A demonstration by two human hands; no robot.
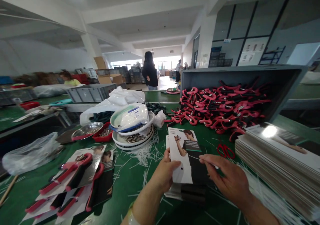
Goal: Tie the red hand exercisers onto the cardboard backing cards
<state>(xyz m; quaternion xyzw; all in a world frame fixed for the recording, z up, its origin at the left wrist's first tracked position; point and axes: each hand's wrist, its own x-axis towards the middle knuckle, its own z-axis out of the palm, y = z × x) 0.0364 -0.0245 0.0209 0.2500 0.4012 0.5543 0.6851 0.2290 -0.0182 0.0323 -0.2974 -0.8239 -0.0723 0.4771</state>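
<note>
A printed card (183, 145) is gripped at its left edge by my left hand (166, 171), thumb on its front. Beneath it lies a small stack of similar cards. My right hand (226, 178) pinches the end of a thin white tie (193, 156) over the card's dark right part. Red-and-black hand tools (212, 108) spill from a grey crate at the right. On the left, several tools (77, 175) lie on printed cards, overlapping. A tall stack of cards (272, 165) stands to the right of my right hand.
Stacked plates (132, 138) with metal parts and a bag sit behind loose white ties. Nearby are a red tray (103, 135), a metal dish (87, 131) and red scissors (225, 150). The grey crate's rim (237, 67) rises at the right. People stand farther back.
</note>
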